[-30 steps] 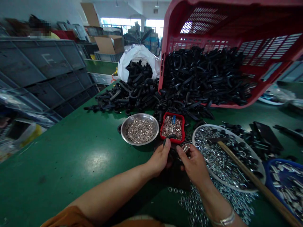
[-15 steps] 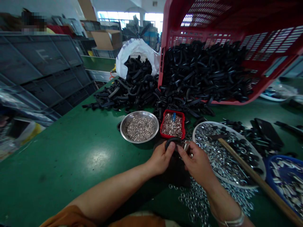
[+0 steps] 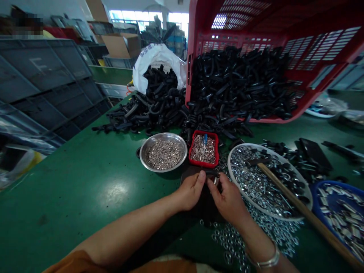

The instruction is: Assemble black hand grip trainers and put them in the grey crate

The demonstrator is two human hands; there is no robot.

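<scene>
One curved black part (image 3: 211, 172) is clamped between left hand (image 3: 192, 191) and right hand (image 3: 229, 198), close together; the right also holds a coil spring (image 3: 216, 181). A red tray (image 3: 202, 164) lies just beyond them.

Two bare hands (image 3: 192, 192), one coiled spring (image 3: 216, 181), one hammer (image 3: 298, 204), one steel bowl (image 3: 143, 151), one blue basin (image 3: 316, 201), one large red crate (image 3: 191, 57) and one white sack (image 3: 139, 74) were visible.

The parts tray (image 3: 203, 164) stands between the bowl (image 3: 144, 154) (left) and the basin (image 3: 231, 172) (right). The crate (image 3: 284, 22) lies behind. The hammer (image 3: 301, 207) lies across the basin. The left hand (image 3: 190, 192) and right hand (image 3: 231, 201) are before the tray.
</scene>
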